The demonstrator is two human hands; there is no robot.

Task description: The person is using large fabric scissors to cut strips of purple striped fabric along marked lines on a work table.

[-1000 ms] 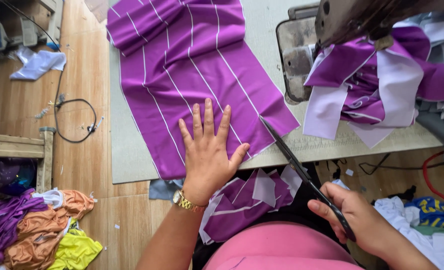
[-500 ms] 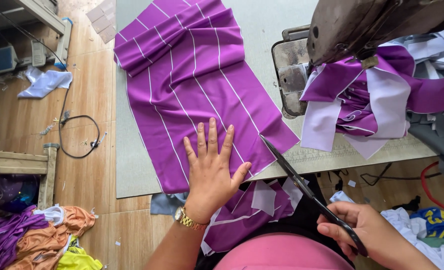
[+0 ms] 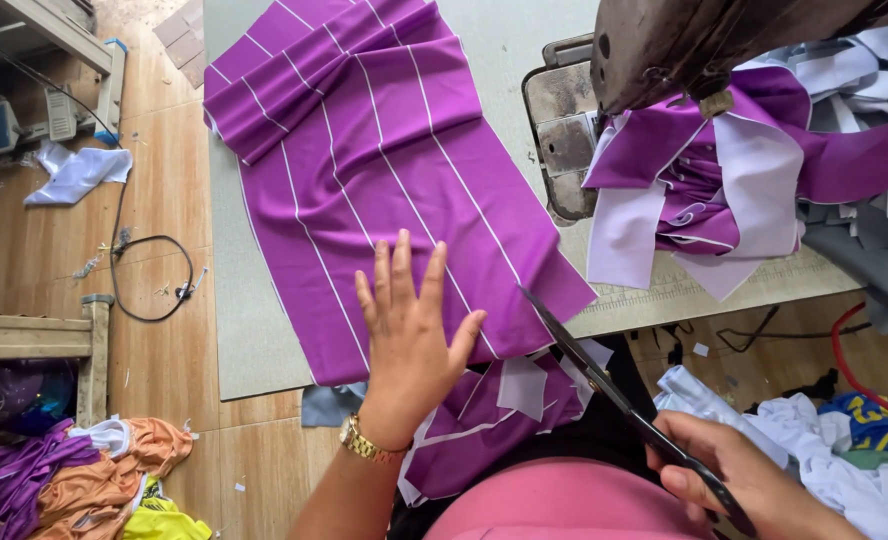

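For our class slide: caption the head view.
Left hand flat on striped purple fabric; right hand holds scissors at its edge.

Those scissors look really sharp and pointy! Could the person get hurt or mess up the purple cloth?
Maybe. The scissors in the right hand point their tip toward the left hand, which lies flat on the purple striped fabric, thumb close to the blades, so a slip could nick it. The cloth's near edge hangs over the table, so it might slide and a cut could go crooked.
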